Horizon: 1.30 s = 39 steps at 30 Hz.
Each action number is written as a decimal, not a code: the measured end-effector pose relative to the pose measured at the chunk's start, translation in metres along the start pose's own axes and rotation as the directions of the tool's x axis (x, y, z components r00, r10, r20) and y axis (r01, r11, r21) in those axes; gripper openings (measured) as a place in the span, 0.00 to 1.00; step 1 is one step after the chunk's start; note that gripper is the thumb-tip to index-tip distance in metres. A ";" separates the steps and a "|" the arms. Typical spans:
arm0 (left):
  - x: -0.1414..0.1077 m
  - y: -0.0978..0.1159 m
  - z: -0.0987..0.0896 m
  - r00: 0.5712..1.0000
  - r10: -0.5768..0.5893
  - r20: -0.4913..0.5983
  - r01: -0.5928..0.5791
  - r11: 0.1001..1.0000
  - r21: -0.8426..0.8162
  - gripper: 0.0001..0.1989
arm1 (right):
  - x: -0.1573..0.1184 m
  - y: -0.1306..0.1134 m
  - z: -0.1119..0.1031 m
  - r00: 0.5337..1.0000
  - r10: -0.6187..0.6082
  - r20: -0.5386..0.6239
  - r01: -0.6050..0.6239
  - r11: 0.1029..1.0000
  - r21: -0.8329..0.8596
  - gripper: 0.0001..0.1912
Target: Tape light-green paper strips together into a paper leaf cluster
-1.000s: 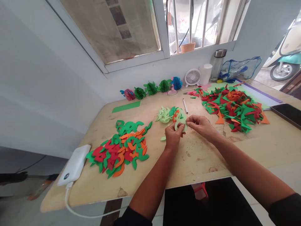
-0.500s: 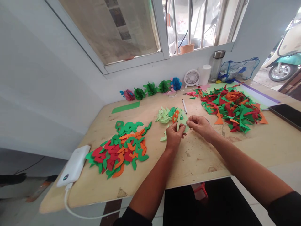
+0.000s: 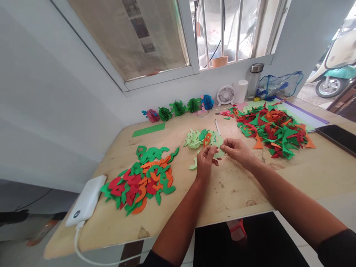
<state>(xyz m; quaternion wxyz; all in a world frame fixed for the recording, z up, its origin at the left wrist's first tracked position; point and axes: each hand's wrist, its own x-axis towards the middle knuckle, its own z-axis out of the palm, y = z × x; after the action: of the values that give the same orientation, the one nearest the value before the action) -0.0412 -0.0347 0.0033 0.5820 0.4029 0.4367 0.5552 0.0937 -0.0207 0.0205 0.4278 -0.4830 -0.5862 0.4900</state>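
Note:
A light green paper cutout (image 3: 218, 141) is held up over the middle of the table. My left hand (image 3: 206, 159) grips its lower left side, thumb in front and some fingertips showing below. At the right edge, my right hand (image 3: 236, 151) pinches the same piece between thumb and fingers. Just behind it lies a small pile of pale green cutouts (image 3: 191, 139), with an orange cutout (image 3: 207, 139) and a darker green cutout (image 3: 204, 133) beside it. Another pale green cutout (image 3: 193, 164) rests left of my left hand.
Red, orange and green curved cutouts (image 3: 144, 178) are heaped at left, and pointed paper scraps (image 3: 275, 128) at right. A pen (image 3: 217, 127), small fan (image 3: 226, 95), glass bottle (image 3: 254, 81) and honeycomb paper figures (image 3: 178, 108) stand farther back. A power bank (image 3: 86, 200) and phone (image 3: 338, 139) flank them.
My left hand's fingers have loosened and shifted a little on the light green cutout, which has tilted slightly. My right hand keeps its pinch. The camera view has moved slightly.

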 end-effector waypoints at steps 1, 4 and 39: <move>0.000 0.001 0.000 1.000 0.000 -0.011 0.000 0.999 -0.039 0.23 | 0.000 -0.001 0.000 1.000 0.020 -0.001 -0.020 1.000 0.017 0.13; -0.001 0.001 0.000 0.999 -0.004 -0.033 0.000 0.992 -0.130 0.26 | -0.001 -0.003 -0.001 0.998 0.068 0.011 -0.069 0.995 0.071 0.15; -0.003 -0.009 0.000 0.979 -0.062 0.193 0.010 0.966 0.260 0.16 | 0.000 0.002 -0.002 0.997 0.062 -0.041 -0.053 0.979 0.198 0.18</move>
<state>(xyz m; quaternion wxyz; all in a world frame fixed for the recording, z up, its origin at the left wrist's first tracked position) -0.0385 -0.0384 -0.0048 0.5756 0.5208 0.4517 0.4399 0.0959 -0.0204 0.0184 0.4729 -0.4664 -0.5103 0.5463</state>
